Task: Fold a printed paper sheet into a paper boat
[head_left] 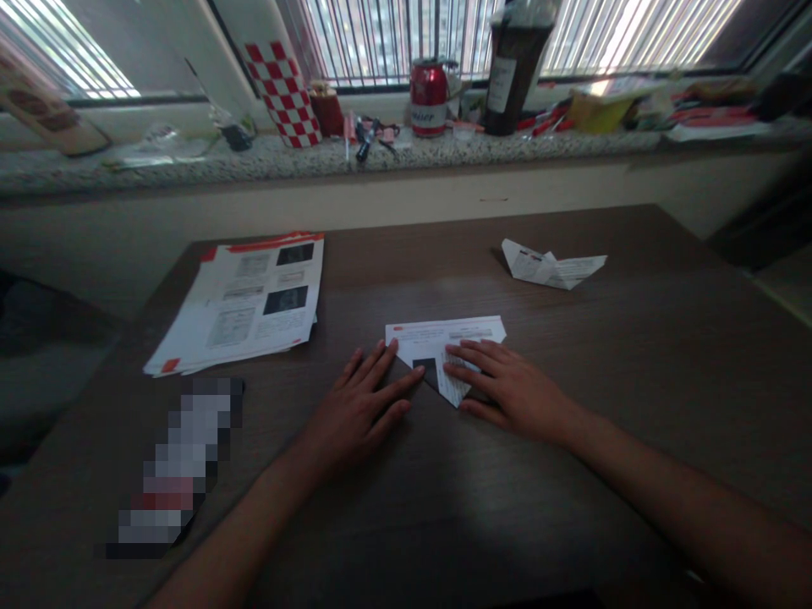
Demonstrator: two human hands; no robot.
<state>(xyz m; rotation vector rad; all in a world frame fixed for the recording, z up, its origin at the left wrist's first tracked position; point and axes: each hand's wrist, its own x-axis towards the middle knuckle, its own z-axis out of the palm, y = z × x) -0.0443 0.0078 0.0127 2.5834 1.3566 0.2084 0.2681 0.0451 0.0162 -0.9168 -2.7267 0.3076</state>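
A printed sheet of paper [419,337], folded into a roughly triangular shape with its point toward me, lies on the brown table. My left hand [364,406] rests at its left slanting edge, fingers spread and fingertips touching the paper and tabletop. Across the right part of the sheet lies my right hand [507,385], its fingers stretched out flat and covering some of the print. Farther back on the right sits a folded paper boat [551,269], apart from both hands.
A stack of printed sheets [244,304] lies at the table's back left. Nearer me on that side is a phone-shaped object [178,465], blurred by pixels. Along the granite windowsill [381,161] stand a red can [428,97], a dark bottle [517,76] and various small items.
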